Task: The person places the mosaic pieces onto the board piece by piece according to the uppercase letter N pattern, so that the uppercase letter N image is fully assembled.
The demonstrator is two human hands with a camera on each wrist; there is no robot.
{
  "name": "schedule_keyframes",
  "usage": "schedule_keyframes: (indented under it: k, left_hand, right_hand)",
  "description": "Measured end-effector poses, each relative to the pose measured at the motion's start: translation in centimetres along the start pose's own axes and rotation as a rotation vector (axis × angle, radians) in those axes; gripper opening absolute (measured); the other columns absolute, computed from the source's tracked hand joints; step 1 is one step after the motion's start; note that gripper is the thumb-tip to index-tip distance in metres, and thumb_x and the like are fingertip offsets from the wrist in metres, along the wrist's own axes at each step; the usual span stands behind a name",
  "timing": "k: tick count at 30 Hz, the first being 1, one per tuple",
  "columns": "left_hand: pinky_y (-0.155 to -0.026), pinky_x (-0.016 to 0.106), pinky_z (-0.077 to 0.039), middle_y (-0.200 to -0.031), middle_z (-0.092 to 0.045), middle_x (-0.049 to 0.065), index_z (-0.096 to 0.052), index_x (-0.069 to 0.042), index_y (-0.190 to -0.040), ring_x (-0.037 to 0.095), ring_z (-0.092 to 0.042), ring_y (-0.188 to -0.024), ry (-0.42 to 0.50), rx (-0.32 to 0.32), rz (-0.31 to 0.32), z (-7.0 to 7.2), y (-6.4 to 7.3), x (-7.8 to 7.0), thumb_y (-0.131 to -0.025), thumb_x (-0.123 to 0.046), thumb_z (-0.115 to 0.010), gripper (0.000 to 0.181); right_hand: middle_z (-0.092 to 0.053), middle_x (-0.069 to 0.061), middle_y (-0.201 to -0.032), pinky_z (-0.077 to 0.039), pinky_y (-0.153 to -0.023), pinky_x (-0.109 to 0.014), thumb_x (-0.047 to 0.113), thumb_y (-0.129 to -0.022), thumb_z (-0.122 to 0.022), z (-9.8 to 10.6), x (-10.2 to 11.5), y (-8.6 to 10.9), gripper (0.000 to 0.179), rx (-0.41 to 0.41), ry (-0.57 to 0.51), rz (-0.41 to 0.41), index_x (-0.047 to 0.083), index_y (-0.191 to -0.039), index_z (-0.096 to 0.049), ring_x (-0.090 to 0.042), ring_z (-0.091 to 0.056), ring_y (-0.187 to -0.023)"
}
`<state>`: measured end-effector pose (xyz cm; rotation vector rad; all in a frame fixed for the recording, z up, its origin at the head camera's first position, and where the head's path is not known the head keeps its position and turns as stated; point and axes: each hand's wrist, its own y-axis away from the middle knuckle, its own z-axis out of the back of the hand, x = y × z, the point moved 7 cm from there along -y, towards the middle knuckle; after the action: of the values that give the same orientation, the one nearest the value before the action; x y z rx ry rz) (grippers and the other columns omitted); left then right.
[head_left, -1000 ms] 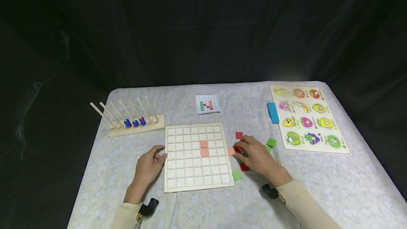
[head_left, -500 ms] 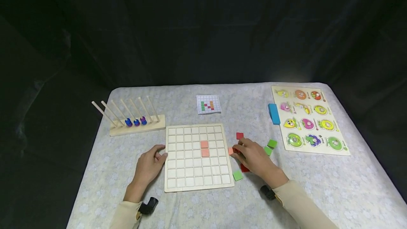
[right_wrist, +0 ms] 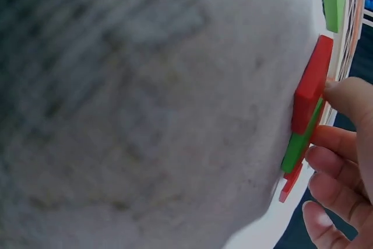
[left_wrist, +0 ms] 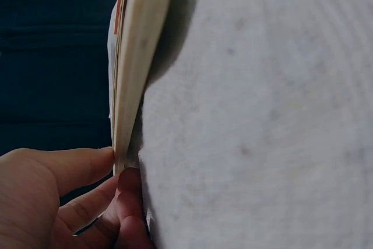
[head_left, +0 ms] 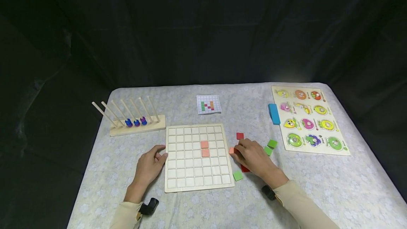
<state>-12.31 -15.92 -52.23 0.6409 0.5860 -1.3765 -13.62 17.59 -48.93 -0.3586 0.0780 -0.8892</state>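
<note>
A wooden grid board [head_left: 187,172] lies mid-table with two salmon-orange tiles [head_left: 205,148] in its cells. My left hand [head_left: 148,165] pinches the board's left edge; in the left wrist view the thumb is against one face and fingers are at the other. To the right of the board, my right hand [head_left: 255,156] has thumb and fingertips at another orange tile [head_left: 231,150], apparently pinching it. Beneath and around this hand lie red tiles [right_wrist: 315,86] and a green tile [right_wrist: 297,150], partly hidden in the head view. A loose red tile [head_left: 240,136] lies just beyond.
Green tiles [head_left: 270,147] lie right of the right hand, another green tile [head_left: 237,176] near the board's corner. A printed pattern card [head_left: 208,104] lies behind the board. Left stands a peg rack [head_left: 140,127]; right lie a blue block [head_left: 273,114] and a fruit puzzle [head_left: 310,123].
My right hand has shifted slightly left and its fingers have closed in at the orange tile, covering the red tile beside it. The left hand stays at the board's edge.
</note>
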Motion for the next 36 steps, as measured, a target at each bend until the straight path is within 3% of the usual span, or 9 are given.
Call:
schedule_keyframes:
  k: [14,25,36]
  left_hand:
    - [-0.060,0.025,-0.038,-0.072,-0.064,0.001,-0.069,-0.009,-0.125,0.009,-0.050,-0.060,-0.005,-0.005,-0.012,0.1,0.0,-0.1,-0.095,-0.023,-0.068,0.033]
    - [-0.061,0.026,-0.040,-0.072,-0.065,0.000,-0.069,-0.010,-0.124,0.008,-0.051,-0.059,-0.003,0.002,-0.019,0.1,-0.1,-0.1,-0.094,-0.023,-0.068,0.032]
    - [-0.061,0.027,-0.040,-0.072,-0.064,0.000,-0.069,-0.010,-0.124,0.009,-0.051,-0.060,0.005,0.009,-0.026,0.0,-0.1,-0.2,-0.095,-0.022,-0.068,0.032]
  right_hand:
    - [-0.056,-0.002,-0.077,-0.040,-0.060,-0.025,0.029,-0.086,-0.079,0.1,-0.7,-0.2,0.026,0.016,-0.062,-0.109,0.005,-0.085,-0.069,-0.010,-0.043,-0.066]
    - [-0.056,0.001,-0.078,-0.046,-0.060,-0.025,0.034,-0.087,-0.078,0.0,1.6,-2.1,0.027,-0.009,-0.107,-0.053,0.009,-0.081,-0.068,-0.008,-0.048,-0.065]
    - [-0.050,0.004,-0.072,-0.041,-0.057,-0.017,0.030,-0.088,-0.077,-1.4,6.1,-3.3,0.023,0.002,-0.113,0.130,0.012,-0.078,-0.065,-0.006,-0.047,-0.064]
